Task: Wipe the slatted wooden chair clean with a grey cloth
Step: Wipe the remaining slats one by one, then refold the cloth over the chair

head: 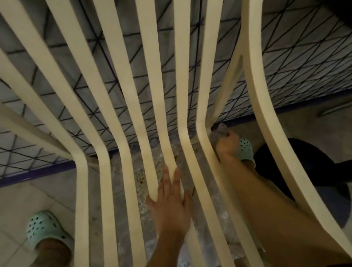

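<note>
The slatted wooden chair (102,160) fills the view with several pale curved slats running top to bottom. My left hand (171,203) lies flat with straight fingers on a middle slat just below the bend. My right hand (227,143) reaches between the two rightmost slats and grips the grey cloth (219,131), bunched against the bend of the slat to its left. Most of the cloth is hidden in my fingers.
Under the slats lie a grey rug with dark crossing lines (292,71) and pale floor tiles (28,197). My feet in mint clogs (45,230) stand on either side. A round dark base (314,185) sits at the right.
</note>
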Available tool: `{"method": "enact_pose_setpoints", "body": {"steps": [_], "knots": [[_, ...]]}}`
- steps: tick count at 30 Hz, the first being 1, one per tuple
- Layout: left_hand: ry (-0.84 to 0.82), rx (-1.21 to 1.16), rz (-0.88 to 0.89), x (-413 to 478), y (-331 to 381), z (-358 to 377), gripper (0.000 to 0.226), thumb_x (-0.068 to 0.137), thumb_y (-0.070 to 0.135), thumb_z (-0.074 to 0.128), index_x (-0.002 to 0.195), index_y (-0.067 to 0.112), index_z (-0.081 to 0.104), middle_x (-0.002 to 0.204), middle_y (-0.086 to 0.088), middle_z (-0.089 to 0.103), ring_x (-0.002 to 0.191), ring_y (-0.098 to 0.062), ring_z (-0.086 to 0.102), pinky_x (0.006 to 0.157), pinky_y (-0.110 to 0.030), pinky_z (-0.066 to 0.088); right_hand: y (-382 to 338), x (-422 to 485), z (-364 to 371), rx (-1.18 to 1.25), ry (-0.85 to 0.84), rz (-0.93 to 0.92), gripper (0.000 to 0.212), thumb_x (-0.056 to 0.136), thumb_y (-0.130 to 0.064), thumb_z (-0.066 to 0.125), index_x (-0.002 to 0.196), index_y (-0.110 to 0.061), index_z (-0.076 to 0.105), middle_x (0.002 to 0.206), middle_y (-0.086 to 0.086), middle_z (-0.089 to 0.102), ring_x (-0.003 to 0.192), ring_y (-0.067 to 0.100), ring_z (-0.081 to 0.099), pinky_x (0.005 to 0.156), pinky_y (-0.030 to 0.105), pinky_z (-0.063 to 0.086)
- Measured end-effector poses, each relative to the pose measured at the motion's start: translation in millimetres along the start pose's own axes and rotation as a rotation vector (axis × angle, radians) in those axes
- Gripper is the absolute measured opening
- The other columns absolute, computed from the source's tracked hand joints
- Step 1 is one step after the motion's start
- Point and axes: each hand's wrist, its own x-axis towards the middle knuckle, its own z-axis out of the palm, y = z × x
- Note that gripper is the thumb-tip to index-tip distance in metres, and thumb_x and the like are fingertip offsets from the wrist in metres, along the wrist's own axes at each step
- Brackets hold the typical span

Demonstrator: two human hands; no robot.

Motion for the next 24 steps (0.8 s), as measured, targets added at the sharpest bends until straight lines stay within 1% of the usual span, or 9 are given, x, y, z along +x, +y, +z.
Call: {"method": "enact_pose_setpoints", "body": {"steps": [3,5,7,10,12,16,20,22,24], "knots": [[-0.063,-0.005,0.01,0,-2,-3,0.06,0.094,0.061,0.003,0.146,0.046,-0.024,0.155,0.016,-0.032,0.149,-0.009,-0.002,0.112,-0.063,0.012,6,-27,-25,0.237,0.021,-0.053,0.024,0.097,-0.013,0.046,0.114,-0.007,0.062,0.105,0.009,0.064,0.091,0.015,0.062,0.08,0.024,0.048],[-0.117,-0.029,0.022,-5,-1,-10,0.064,0.099,0.056,0.019,0.148,0.044,-0.019,0.156,0.014,-0.03,0.149,-0.01,-0.003,0.113,-0.062,0.009,4,-53,-48,0.431,-0.033,-0.089,0.019,0.098,-0.013,0.048,0.1,-0.014,0.066,0.09,0.002,0.064,0.069,-0.003,0.059,0.067,0.01,0.049],[-0.148,-0.042,0.035,-7,2,-23,0.064,0.1,0.05,0.029,0.153,0.039,-0.006,0.159,0.011,-0.022,0.149,-0.011,-0.004,0.116,-0.059,0.006,5,-78,-69,0.422,-0.12,-0.175,0.023,0.098,-0.008,0.047,0.095,-0.02,0.066,0.082,-0.005,0.063,0.067,-0.006,0.06,0.062,0.006,0.046],[-0.097,-0.139,0.032,-27,15,-51,0.058,0.101,0.038,0.039,0.154,0.03,0.017,0.163,0.008,0.001,0.15,-0.012,0.001,0.12,-0.048,0.004,11,-108,-96,0.307,-0.231,-0.274,0.021,0.096,-0.003,0.047,0.108,-0.007,0.064,0.102,0.01,0.066,0.093,0.015,0.061,0.085,0.028,0.049],[-0.082,-0.394,-0.09,-57,19,-68,0.056,0.099,0.028,0.05,0.151,0.026,0.03,0.159,0.004,0.024,0.146,-0.016,0.022,0.12,-0.042,0.016,22,-143,-102,0.298,-0.402,-0.253,0.02,0.095,0.0,0.05,0.11,0.0,0.063,0.106,0.017,0.066,0.096,0.023,0.061,0.089,0.036,0.049],[-0.075,-1.054,-0.255,-97,24,-81,0.048,0.094,-0.001,0.054,0.139,0.011,0.047,0.134,-0.009,0.055,0.127,-0.024,0.051,0.105,-0.039,0.045,44,-198,-107,0.378,-0.543,-0.189,0.022,0.091,0.007,0.054,0.108,0.003,0.067,0.105,0.019,0.069,0.099,0.027,0.066,0.089,0.031,0.054],[-0.044,-1.092,-0.219,-122,30,-106,0.021,0.092,-0.002,0.058,0.111,0.007,0.063,0.108,-0.012,0.066,0.101,-0.021,0.061,0.086,-0.02,0.051,48,-235,-126,0.376,-0.637,-0.142,0.03,0.088,0.005,0.058,0.116,-0.001,0.065,0.106,0.017,0.07,0.097,0.028,0.067,0.09,0.045,0.055],[-0.052,-1.074,-0.164,-131,29,-112,0.022,0.089,0.002,0.065,0.11,0.007,0.062,0.097,-0.004,0.065,0.09,-0.015,0.061,0.069,-0.01,0.05,45,-244,-136,0.433,-0.707,-0.122,0.039,0.086,0.008,0.058,0.123,-0.004,0.062,0.106,0.017,0.07,0.095,0.025,0.067,0.083,0.039,0.057],[-0.061,-1.086,-0.128,-143,28,-117,0.028,0.086,0.006,0.071,0.112,0.008,0.06,0.092,0.001,0.064,0.083,-0.008,0.062,0.063,-0.01,0.05,42,-255,-153,0.487,-0.761,-0.122,0.043,0.087,0.008,0.057,0.127,-0.007,0.059,0.109,0.016,0.069,0.095,0.021,0.067,0.075,0.03,0.057]]}}
